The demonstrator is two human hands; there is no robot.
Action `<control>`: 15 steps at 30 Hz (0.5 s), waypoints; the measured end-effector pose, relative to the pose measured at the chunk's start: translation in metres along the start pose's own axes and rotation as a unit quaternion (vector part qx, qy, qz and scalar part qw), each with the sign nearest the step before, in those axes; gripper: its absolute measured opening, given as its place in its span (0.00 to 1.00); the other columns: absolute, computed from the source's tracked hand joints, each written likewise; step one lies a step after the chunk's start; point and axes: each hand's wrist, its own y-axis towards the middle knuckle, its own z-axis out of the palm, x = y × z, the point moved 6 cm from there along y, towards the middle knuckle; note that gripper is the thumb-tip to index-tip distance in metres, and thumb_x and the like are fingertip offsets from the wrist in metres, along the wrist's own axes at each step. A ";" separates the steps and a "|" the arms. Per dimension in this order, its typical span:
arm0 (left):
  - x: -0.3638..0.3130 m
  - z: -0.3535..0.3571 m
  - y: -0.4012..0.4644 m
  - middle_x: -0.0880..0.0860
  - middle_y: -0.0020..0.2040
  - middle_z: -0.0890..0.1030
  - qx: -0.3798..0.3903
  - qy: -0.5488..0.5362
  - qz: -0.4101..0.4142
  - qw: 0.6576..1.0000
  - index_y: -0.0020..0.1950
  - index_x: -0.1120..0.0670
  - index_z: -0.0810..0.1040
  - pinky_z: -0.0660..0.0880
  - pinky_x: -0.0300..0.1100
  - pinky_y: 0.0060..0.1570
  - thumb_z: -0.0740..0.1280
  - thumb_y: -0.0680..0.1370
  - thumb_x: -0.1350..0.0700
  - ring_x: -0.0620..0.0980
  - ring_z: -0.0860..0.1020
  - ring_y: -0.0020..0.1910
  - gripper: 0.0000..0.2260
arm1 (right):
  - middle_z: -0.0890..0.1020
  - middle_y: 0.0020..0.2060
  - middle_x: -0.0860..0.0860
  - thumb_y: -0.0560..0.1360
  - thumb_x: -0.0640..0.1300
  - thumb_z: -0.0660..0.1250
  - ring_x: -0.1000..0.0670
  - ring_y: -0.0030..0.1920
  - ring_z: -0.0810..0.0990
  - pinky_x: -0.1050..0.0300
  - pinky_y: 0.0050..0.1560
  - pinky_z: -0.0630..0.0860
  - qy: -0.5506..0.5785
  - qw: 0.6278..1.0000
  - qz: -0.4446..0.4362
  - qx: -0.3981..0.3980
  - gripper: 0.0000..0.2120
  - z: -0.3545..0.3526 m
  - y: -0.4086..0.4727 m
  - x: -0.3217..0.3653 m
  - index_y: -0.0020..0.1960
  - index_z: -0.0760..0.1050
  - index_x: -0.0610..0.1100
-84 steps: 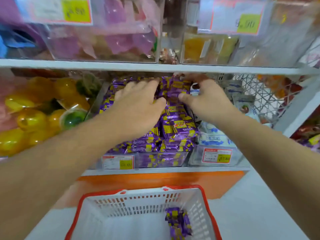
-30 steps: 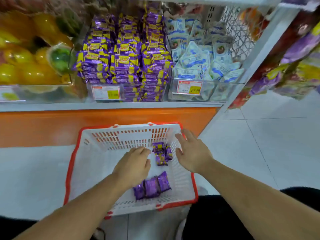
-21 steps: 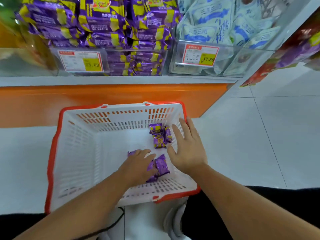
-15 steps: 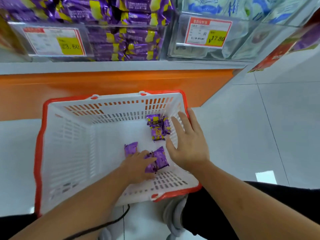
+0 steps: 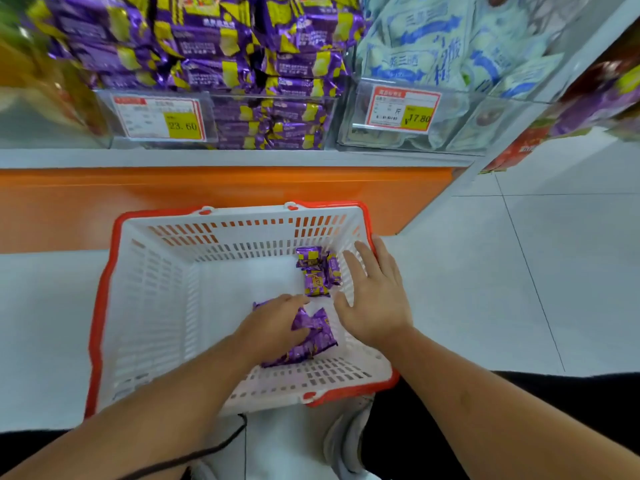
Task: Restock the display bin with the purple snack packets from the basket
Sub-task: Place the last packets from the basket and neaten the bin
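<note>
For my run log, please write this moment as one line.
left hand: grips purple snack packets | right hand: open inside basket | more packets: loose

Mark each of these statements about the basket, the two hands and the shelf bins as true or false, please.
1. The basket has a blue rim. False: red.
2. The left hand lies on purple packets in the basket. True.
3. The right hand holds a pale blue packet. False: it holds nothing, fingers spread.
4. More purple packets lie near the basket's far wall. True.
5. The display bin of purple snacks is empty. False: it is piled high.
</note>
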 end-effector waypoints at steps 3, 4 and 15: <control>-0.019 -0.064 -0.016 0.45 0.62 0.79 -0.025 -0.187 -0.035 0.981 0.73 0.43 0.70 0.77 0.42 0.57 0.74 0.74 0.43 0.46 0.80 0.56 0.29 | 0.69 0.75 0.44 0.70 0.51 0.64 0.37 0.80 0.60 0.41 0.79 0.58 -0.004 0.998 0.018 0.054 0.36 -0.022 0.013 0.012 0.77 0.68 0.43; -0.027 -0.088 -0.022 0.45 0.61 0.81 -0.038 -0.257 -0.037 0.965 0.71 0.44 0.72 0.78 0.42 0.59 0.75 0.74 0.45 0.45 0.81 0.56 0.28 | 0.73 0.72 0.44 0.67 0.49 0.63 0.37 0.75 0.67 0.44 0.76 0.63 0.005 0.998 0.020 0.060 0.36 -0.038 0.021 0.019 0.74 0.70 0.42; -0.101 -0.280 -0.160 0.69 0.69 0.76 0.022 -0.663 0.162 0.730 0.72 0.63 0.74 0.72 0.63 0.70 0.61 0.81 0.60 0.66 0.77 0.67 0.20 | 0.79 0.62 0.54 0.71 0.39 0.79 0.52 0.62 0.79 0.59 0.59 0.78 0.403 0.894 -0.197 -0.006 0.31 -0.239 0.050 0.137 0.69 0.74 0.57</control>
